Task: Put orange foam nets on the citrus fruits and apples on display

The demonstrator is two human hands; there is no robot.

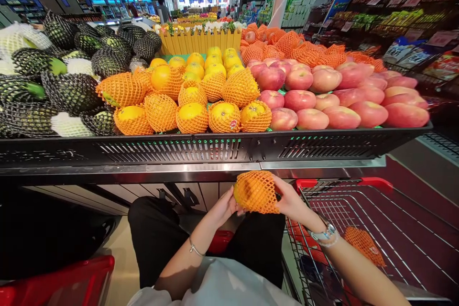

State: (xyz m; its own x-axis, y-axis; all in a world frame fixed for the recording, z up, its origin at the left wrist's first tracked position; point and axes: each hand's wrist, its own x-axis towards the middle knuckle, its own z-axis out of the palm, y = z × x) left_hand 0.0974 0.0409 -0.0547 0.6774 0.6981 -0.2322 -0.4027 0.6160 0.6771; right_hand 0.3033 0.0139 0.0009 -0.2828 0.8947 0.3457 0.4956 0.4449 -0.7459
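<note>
Both my hands hold one fruit wrapped in an orange foam net [256, 192] just below the front edge of a produce stand. My left hand [225, 206] grips its left side with fingers curled. My right hand [291, 201] closes on its right side, a watch on that wrist. Right above, on the stand, lies a pile of oranges in orange nets [190, 100]. A shopping cart [376, 229] stands to my right with another orange-netted fruit [364, 245] lying in it.
The black stand rim [215, 148] runs across in front of me. Dark-netted green fruit [68, 71] lie on its left, red-pink apples [340, 98] on its right. A red basket edge [68, 282] shows at lower left. Shelves of packaged goods [405, 24] line the right.
</note>
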